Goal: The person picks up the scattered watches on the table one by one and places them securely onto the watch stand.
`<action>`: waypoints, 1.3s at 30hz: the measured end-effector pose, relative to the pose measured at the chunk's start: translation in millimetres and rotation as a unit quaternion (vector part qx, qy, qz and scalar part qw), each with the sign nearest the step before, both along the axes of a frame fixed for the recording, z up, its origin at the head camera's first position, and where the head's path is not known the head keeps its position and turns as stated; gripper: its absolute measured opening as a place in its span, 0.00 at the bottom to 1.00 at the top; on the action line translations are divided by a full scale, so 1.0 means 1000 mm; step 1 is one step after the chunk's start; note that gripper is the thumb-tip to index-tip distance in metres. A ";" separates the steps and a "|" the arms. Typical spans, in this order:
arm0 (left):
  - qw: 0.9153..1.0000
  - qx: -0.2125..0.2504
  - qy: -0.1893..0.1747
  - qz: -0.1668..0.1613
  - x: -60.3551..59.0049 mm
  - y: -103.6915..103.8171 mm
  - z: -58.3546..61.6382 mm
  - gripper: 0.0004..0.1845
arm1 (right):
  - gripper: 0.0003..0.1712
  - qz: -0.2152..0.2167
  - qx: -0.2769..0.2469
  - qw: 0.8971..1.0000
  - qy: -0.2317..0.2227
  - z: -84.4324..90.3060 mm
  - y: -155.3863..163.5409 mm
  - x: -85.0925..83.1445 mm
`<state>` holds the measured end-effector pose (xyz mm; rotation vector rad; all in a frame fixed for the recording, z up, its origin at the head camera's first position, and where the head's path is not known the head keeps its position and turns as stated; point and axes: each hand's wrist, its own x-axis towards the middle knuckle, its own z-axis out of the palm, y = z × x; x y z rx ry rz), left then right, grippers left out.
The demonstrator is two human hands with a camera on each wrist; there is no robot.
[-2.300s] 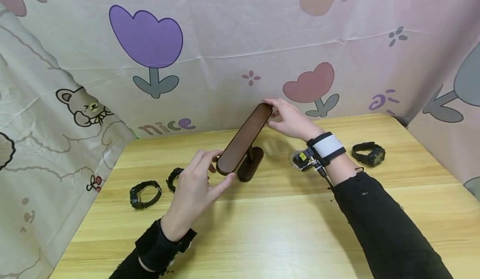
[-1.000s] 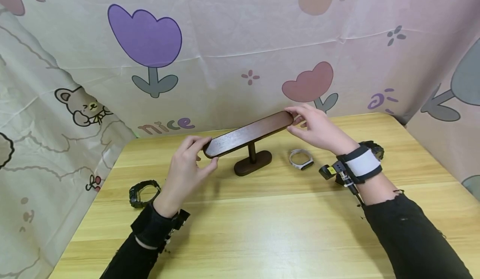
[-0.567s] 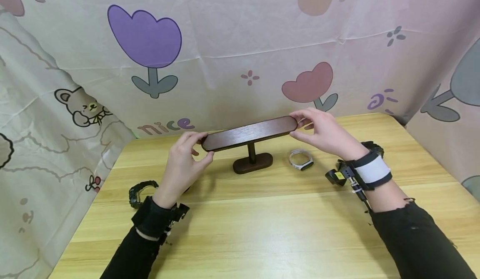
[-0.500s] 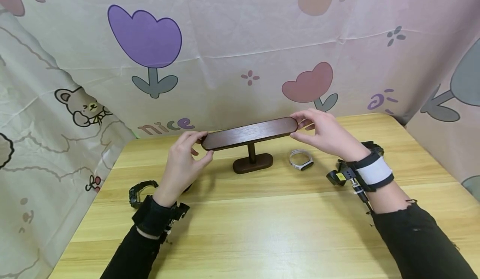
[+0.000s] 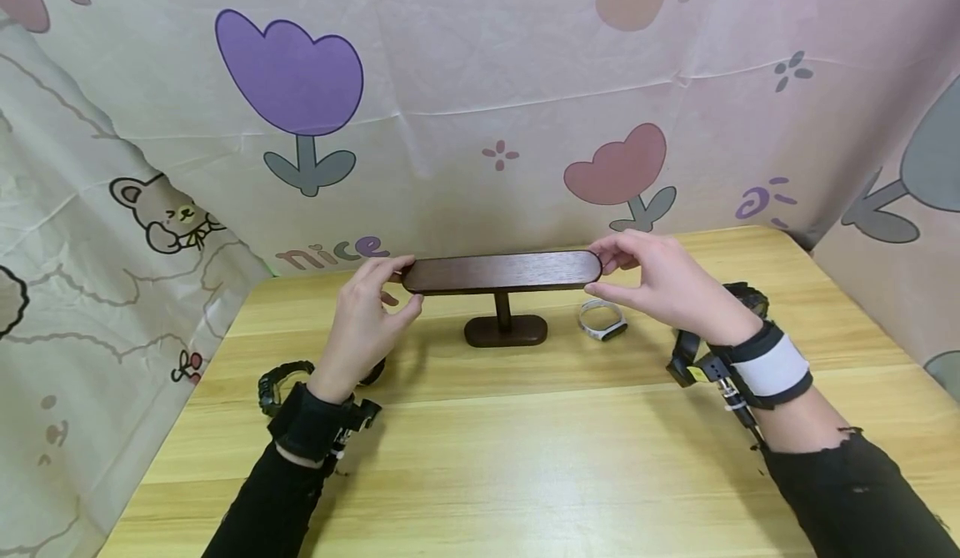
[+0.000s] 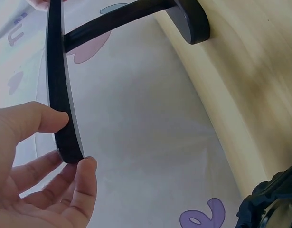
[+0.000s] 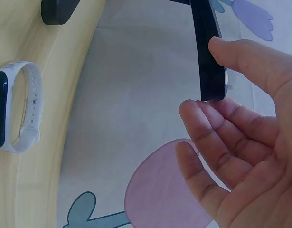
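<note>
Pinching each end of the dark wooden stand (image 5: 501, 272), my left hand (image 5: 360, 329) and right hand (image 5: 663, 284) hold its long top bar level between thumb and fingers, its oval foot on the wooden table (image 5: 525, 458) near the back edge. Just right of the foot lies a white band (image 5: 602, 319); what looks like a black watch (image 5: 281, 383) sits by my left wrist.

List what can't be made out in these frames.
- Black watch behind the right hand: head view, mostly hidden by the wrist.
- Black watch near the left hand: head view, hidden by that hand.
- Black watch: left wrist view, cut off by the edge.
- White band: its screen content is too dark to read.
</note>
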<state>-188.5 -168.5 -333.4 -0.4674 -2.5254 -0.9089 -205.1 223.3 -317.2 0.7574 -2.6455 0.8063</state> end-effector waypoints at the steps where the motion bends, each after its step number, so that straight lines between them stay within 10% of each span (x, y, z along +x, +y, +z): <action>1: 1.000 0.003 -0.004 -0.001 0.000 0.000 0.000 0.27 | 0.22 0.002 -0.001 1.000 0.006 -0.001 0.000 0.001; 39: 0.999 -0.029 -0.006 -0.028 0.017 -0.010 0.008 0.27 | 0.24 0.018 0.002 0.998 0.054 -0.002 0.002 0.017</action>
